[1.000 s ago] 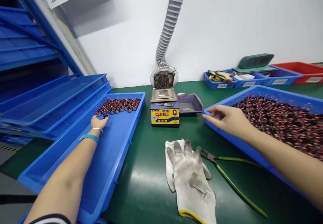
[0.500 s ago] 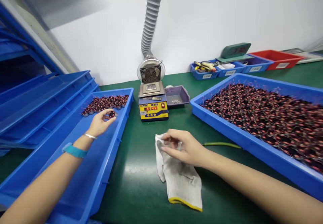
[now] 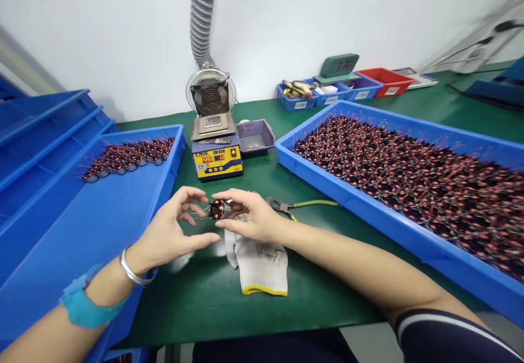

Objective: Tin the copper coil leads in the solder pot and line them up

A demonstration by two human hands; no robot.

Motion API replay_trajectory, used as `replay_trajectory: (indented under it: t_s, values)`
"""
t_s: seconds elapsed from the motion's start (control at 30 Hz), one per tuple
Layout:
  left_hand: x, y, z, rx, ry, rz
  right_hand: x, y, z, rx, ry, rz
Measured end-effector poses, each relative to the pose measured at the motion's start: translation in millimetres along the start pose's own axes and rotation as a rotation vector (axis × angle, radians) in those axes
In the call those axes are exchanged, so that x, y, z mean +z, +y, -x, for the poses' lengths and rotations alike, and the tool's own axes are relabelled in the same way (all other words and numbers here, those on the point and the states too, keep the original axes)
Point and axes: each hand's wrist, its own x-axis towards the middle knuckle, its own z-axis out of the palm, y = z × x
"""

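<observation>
A small round copper-wound part [image 3: 218,209] with thin wires is held between the thumb and fingers of my right hand [image 3: 249,218], above the white glove [image 3: 264,262]. My left hand [image 3: 180,224] is just left of the part, its fingers apart and curved toward the wires. Behind both hands stands the yellow and blue heating unit [image 3: 218,161] with lit red digits. Many similar parts [image 3: 131,158] sit at the far end of the left blue tray [image 3: 110,215], and many more fill the right blue tray [image 3: 352,185].
Green-handled pliers [image 3: 311,203] lie right of my right hand. A purple-grey bin [image 3: 257,136] sits beside the heating unit. Small blue bins [image 3: 301,103] and a red bin [image 3: 387,82] line the wall. A grey duct [image 3: 202,19] hangs above the unit.
My left hand has come from the left tray to the middle and opened; the part it held is gone from it. My right hand now holds a wound part. The view has shifted right.
</observation>
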Motion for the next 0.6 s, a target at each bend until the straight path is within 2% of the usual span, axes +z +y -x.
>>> replay_trajectory:
  t_s: [0.07, 0.13, 0.23, 0.33, 0.43, 0.6]
  values:
    - [-1.3, -1.5, 0.6, -0.155, -0.064, 0.151, 2.1, -1.6, -0.6, -0.028, 0.019, -0.004]
    - [0.5, -0.5, 0.9, -0.24, -0.11, 0.314, 5.3, -3.2, -0.9, -0.043, 0.033, -0.012]
    - [6.5, 4.6, 1.1, -0.235, -0.119, 0.389, 9.8, -5.5, 0.4, -0.07, 0.054, 0.029]
    - [9.8, 10.6, 2.3, -0.178, -0.063, 0.299, 11.9, -7.3, 2.6, -0.092, 0.071, 0.103]
    - [6.9, 12.2, 2.4, -0.139, 0.074, 0.255, 11.5, -7.8, 3.9, -0.15, 0.089, 0.169]
    - [-3.4, 5.8, -4.0, -0.093, 0.582, 0.545, 10.4, -6.7, 4.0, -0.214, 0.11, 0.215]
